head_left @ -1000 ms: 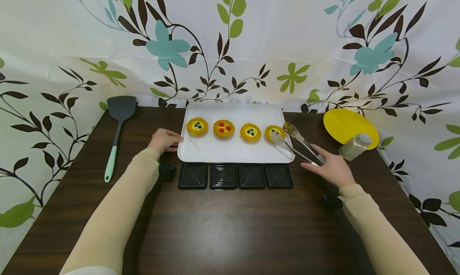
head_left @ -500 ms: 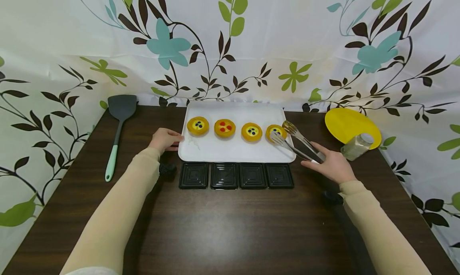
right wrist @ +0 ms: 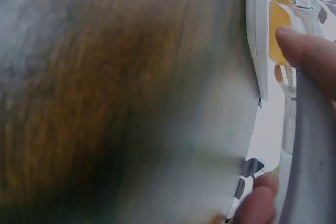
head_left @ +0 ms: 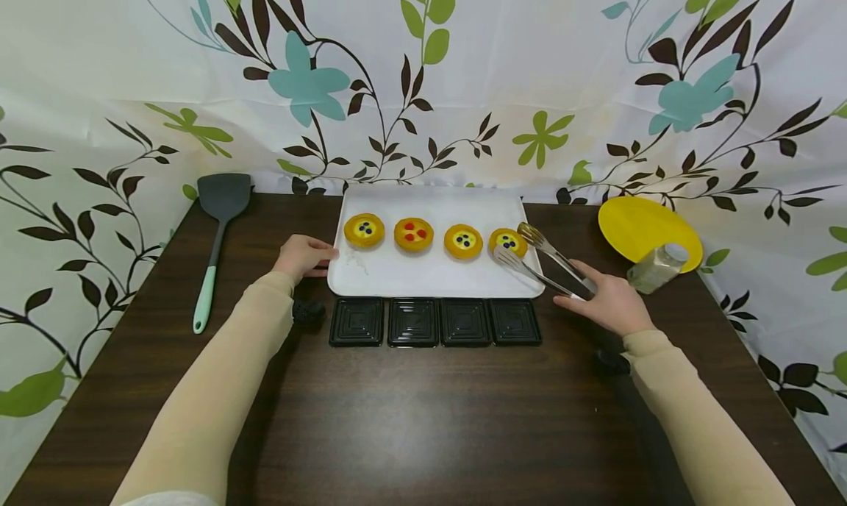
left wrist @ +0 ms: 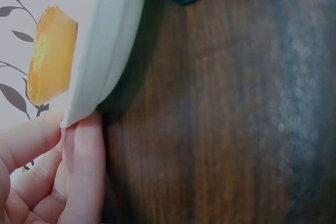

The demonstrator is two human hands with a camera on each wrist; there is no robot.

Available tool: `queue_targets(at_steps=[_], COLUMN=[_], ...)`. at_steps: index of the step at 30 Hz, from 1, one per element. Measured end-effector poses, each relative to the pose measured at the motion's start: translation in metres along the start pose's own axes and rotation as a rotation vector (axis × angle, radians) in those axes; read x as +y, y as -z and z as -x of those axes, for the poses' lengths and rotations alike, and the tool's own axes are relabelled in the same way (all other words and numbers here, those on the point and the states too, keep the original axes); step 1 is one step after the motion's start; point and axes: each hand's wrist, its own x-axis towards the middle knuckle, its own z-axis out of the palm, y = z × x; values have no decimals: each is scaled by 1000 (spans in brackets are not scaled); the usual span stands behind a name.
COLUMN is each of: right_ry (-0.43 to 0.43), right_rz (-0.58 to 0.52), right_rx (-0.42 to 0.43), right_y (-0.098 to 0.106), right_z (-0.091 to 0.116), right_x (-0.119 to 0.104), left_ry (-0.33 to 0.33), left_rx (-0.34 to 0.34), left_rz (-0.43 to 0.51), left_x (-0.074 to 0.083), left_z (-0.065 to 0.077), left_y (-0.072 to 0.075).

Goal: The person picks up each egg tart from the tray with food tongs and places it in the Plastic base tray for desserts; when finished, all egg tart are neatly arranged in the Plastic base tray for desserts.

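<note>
My left hand [head_left: 304, 257] pinches the left rim of a white rectangular tray [head_left: 423, 278]; in the left wrist view thumb and fingers meet at the tray's corner [left wrist: 84, 106]. A row of egg tarts sits on the tray: a blueberry-topped tart [head_left: 364, 230] at the left, a red-fruit tart [head_left: 413, 234], then another blueberry tart [head_left: 462, 241]. My right hand [head_left: 612, 304] grips metal tongs [head_left: 552, 256], spread apart, their heads on either side of the rightmost blueberry tart [head_left: 508, 243]. The near head overlaps that tart's front edge in the head view.
Several black square containers [head_left: 413, 322] line the tray's front edge. On the left lies a grey turner [head_left: 218, 226] with a mint handle. A yellow plate [head_left: 645, 230] and a glass shaker jar [head_left: 657, 268] are at the right. A patterned curtain [head_left: 463, 87] closes off the back.
The near head of the tongs has shifted slightly left and toward the front of the rightmost tart, the spread a little wider. The left hand keeps its hold on the tray.
</note>
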Motion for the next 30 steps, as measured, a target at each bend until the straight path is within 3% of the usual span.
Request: queue_targets(at_steps=[14,30], right_ry=[-6,66], right_rz=[-73,-128], right_rx=[-47,8], right_y=[2,15], right_z=[0,48], right_x=[1,13], left_ry=[2,8], left_rx=[-8,-8], left_rz=[3,9], left_x=[1,4], left_z=[1,4], left_y=[-4,0])
